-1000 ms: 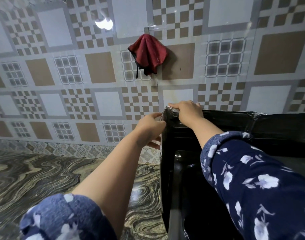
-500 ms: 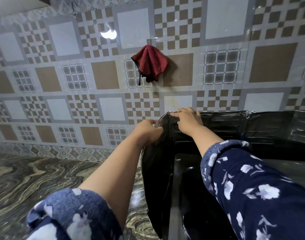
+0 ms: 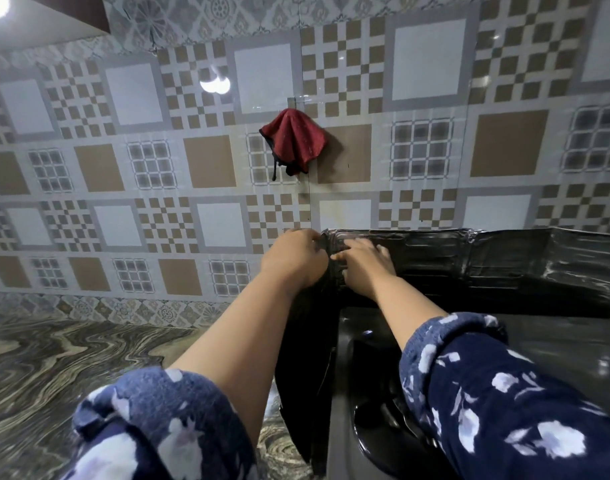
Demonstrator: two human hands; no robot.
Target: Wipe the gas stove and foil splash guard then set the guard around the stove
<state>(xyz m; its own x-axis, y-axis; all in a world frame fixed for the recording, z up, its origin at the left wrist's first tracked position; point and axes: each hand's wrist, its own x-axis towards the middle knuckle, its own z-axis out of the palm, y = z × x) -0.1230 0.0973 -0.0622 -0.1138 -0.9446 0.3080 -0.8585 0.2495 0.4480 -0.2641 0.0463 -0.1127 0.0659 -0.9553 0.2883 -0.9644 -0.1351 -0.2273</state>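
Since the earlier frame our right hand point(image 3: 364, 263) drops inside the corner fold while our left hand point(image 3: 296, 258) pinches it outside, both gripping the thin, crease-prone foil splash guard point(image 3: 504, 258) standing around the gas stove point(image 3: 365, 393).

Home kitchen: tiled wall point(image 3: 417, 157), stove point(image 3: 365, 393).

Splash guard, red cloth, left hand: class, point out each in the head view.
splash guard point(image 3: 504, 258): head view, back panel's inner face.
red cloth point(image 3: 296, 140): head view, middle of hanging folds.
left hand point(image 3: 296, 258): head view, back of hand.
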